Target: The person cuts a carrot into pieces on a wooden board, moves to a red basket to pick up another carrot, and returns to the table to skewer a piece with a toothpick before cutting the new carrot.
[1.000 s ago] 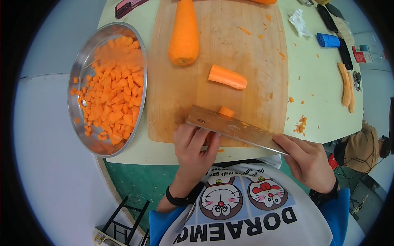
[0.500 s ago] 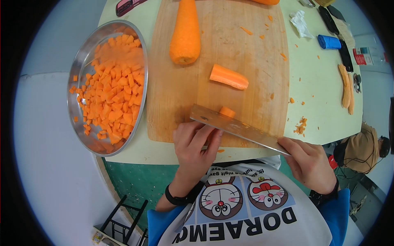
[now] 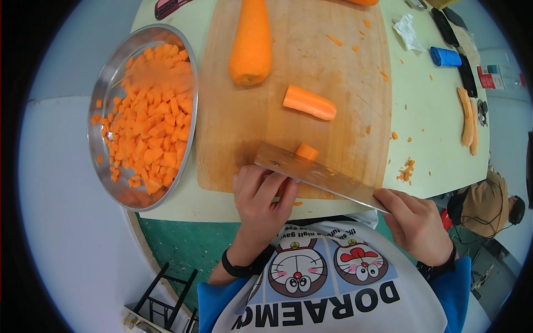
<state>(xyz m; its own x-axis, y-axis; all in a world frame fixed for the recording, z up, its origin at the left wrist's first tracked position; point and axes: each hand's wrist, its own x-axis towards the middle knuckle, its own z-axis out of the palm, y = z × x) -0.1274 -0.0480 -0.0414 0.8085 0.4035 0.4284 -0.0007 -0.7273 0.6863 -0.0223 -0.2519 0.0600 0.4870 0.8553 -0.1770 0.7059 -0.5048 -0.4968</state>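
Observation:
My right hand (image 3: 413, 225) is closed on the near right end of a broad cleaver (image 3: 322, 176), whose blade slants across the front of the wooden cutting board (image 3: 344, 72). Just past the blade, a short carrot piece (image 3: 307, 150) sticks out. My left hand (image 3: 264, 194) has its fingers bent and pinched together against the near side of the blade, on a bit of carrot mostly hidden by fingers and steel. Farther up the board lie a cut carrot length (image 3: 310, 102) and a large peeled carrot (image 3: 250, 50).
To the left, an oval metal tray (image 3: 100, 166) holds many diced carrot cubes (image 3: 150, 119). On the right are crumpled tissue (image 3: 407, 32), a blue roll (image 3: 445, 56), thin pale-orange pieces (image 3: 468, 119) and carrot scraps (image 3: 406, 171). A black stool (image 3: 166, 302) stands on the floor.
The view has shifted slightly. Both hands and the cleaver keep nearly the same pose, and the carrot pieces stay in place.

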